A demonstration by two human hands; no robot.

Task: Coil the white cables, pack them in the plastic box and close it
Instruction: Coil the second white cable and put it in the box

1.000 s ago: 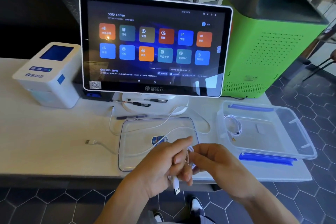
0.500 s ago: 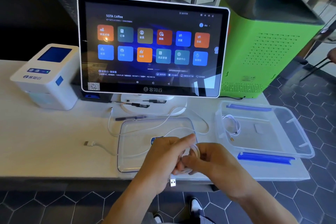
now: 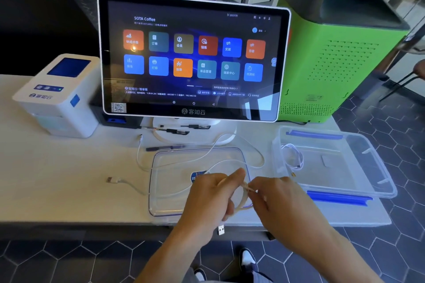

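1. The left hand (image 3: 207,195) is closed around a small loop of white cable (image 3: 244,200), acting as the spool; the cable's USB plug (image 3: 221,229) dangles below it past the surface (image 3: 69,179) edge.
2. The right hand (image 3: 282,204) pinches the running strand between thumb and forefinger, fingers (image 3: 254,187) nearly shut on it, probably to feed the next turn onto the loop.
3. The loose length of that cable trails away over the clear lid (image 3: 165,190), which lies flat on the surface in front of the person, then arcs toward the monitor stand (image 3: 195,138). Much is uncoiled, so I judge this cable to be early in its winding.
4. A second loose cable end (image 3: 110,179) rests on the surface left of the lid; I cannot tell whether it belongs to the same cable.
5. The plastic box (image 3: 379,181) sits open to the right, within easy reach of the right hand, with one coiled cable (image 3: 292,156) already inside at its left end.
6. The lid is off and close by, presumably so it can be snapped on once the coils are in.
7. The blue latches (image 3: 338,197) on the box's long sides hang unfastened.
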